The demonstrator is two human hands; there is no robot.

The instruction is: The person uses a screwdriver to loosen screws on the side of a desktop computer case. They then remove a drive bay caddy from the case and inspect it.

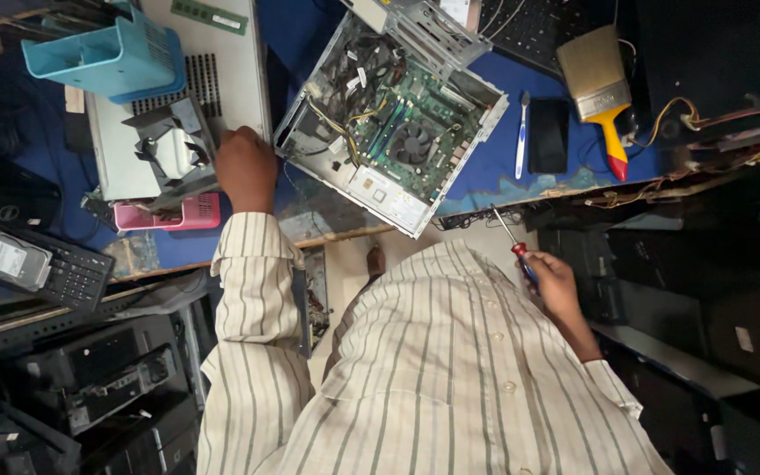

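Observation:
My left hand (244,167) reaches to the table between a grey metal side panel (230,79) and an open desktop computer case (358,180). I see only its back, with the fingers curled out of sight at the panel's corner. The case lies tilted, showing a green motherboard with a round black cooler fan (412,143) and loose cables. My right hand (556,283) is off the table, near my striped shirt. It grips a screwdriver (510,237) by its red and blue handle, shaft pointing toward the table edge.
On the blue table top lie a wide paintbrush (597,84), a toothbrush (522,132) and a black phone (548,135). A blue plastic bin (107,53), a black fan shroud (169,149) and a pink tray (178,214) sit left. A hard drive (15,259) rests on a keyboard (76,277).

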